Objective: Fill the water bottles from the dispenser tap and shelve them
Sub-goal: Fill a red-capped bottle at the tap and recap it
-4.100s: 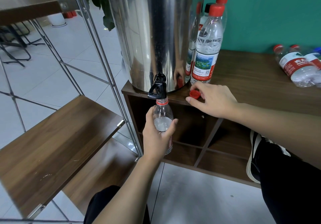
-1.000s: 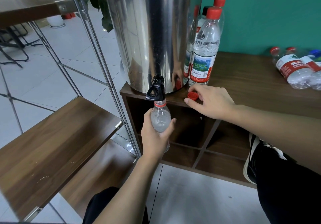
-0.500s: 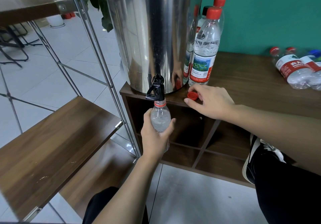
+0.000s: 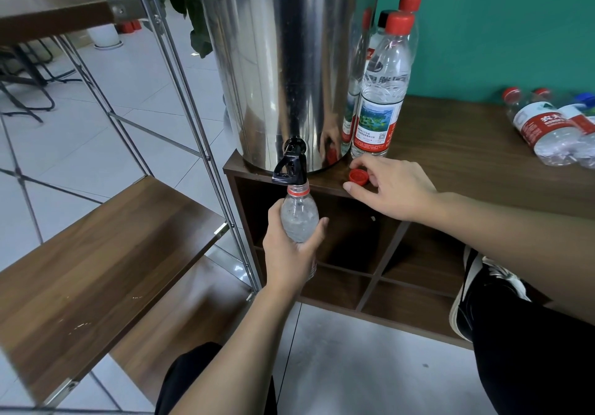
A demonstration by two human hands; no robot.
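At the centre of the frame the left hand (image 4: 291, 247) gripped an uncapped clear bottle (image 4: 299, 218) around its body, fingers and thumb curled round it, holding it upright with its red-ringed neck right under the black tap (image 4: 289, 167) of the steel dispenser (image 4: 283, 60). The bottle looked filled nearly to the shoulder, though the exact level was hard to read. The dispenser stood on the left end of a dark wooden table (image 4: 467, 170) with open cubby compartments beneath.

Just right of the tap, the right hand (image 4: 391, 189) rested on the table edge, thumb and forefinger loosely set either side of a loose red cap (image 4: 358, 177); whether they actually pinched it I cannot tell.

Behind that hand, capped bottles (image 4: 381, 92) stood upright beside the dispenser. At the right edge of the frame, more bottles (image 4: 547, 128) lay on their sides on the table. A wooden shelf (image 4: 96, 253) on a metal frame filled the lower left.
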